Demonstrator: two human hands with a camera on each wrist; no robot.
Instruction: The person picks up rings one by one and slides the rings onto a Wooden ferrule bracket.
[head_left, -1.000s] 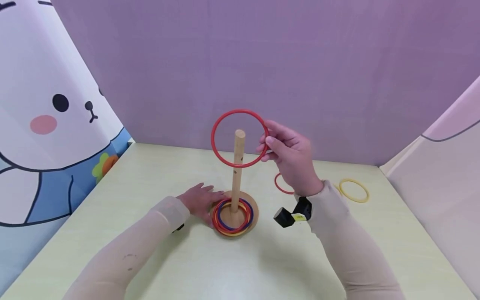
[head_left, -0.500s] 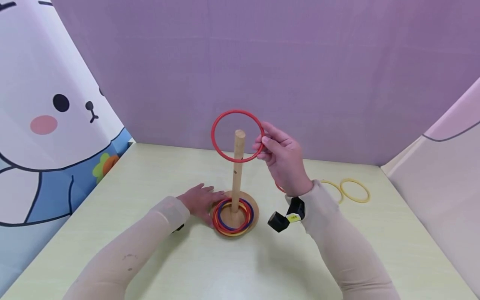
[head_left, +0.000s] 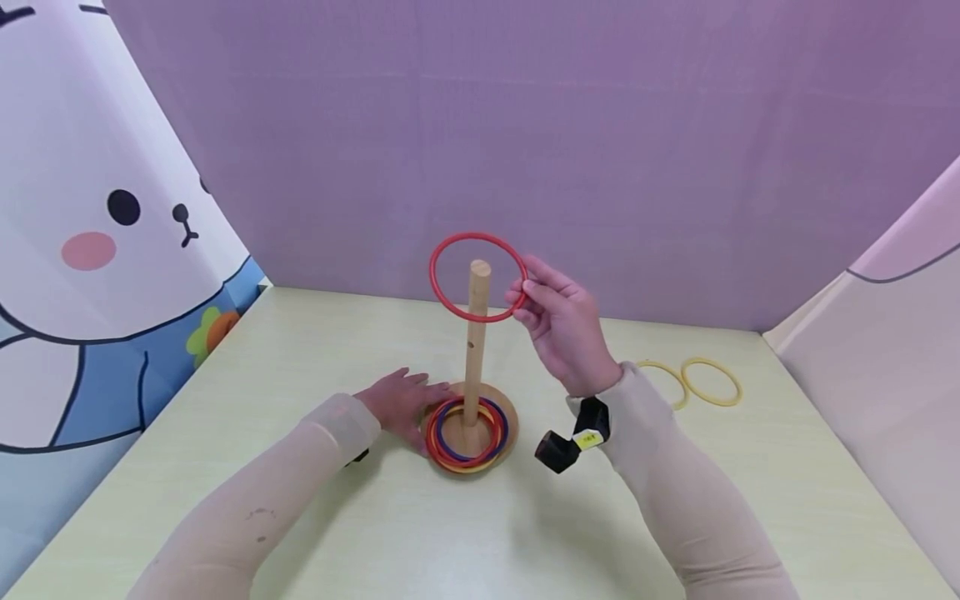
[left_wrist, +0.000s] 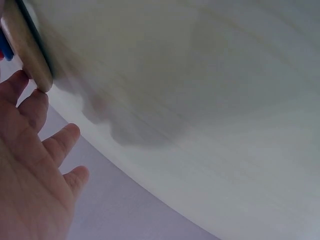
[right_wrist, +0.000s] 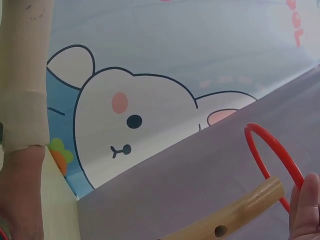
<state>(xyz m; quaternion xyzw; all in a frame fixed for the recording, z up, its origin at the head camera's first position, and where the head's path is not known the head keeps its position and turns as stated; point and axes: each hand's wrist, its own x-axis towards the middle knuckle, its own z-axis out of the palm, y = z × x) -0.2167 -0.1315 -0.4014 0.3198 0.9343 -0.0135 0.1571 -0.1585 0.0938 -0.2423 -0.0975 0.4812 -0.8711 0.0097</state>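
Observation:
My right hand [head_left: 566, 333] pinches a thin red ring [head_left: 480, 318] by its right side, between thumb and fingers. The ring is tilted at the top of an upright wooden post [head_left: 476, 358]; its near rim crosses in front of the post in the head view. In the right wrist view the post's tip [right_wrist: 272, 189] overlaps the ring's loop [right_wrist: 280, 150]. My left hand [head_left: 401, 404] rests its fingers and thumb at the left edge of the round wooden base [head_left: 504, 400]. Several red, blue and yellow rings [head_left: 467, 463] lie around the post's foot.
Two yellow rings [head_left: 711, 402] lie on the pale table [head_left: 420, 533] to the right, one partly behind my right sleeve. A purple backdrop [head_left: 675, 167] stands behind the table. A printed bear sheet [head_left: 82, 167] hangs at the left.
My right hand has moved a little left and then down, and the held red ring has tipped flatter. A red ring on the table is now hidden behind that hand. My left hand stays put.

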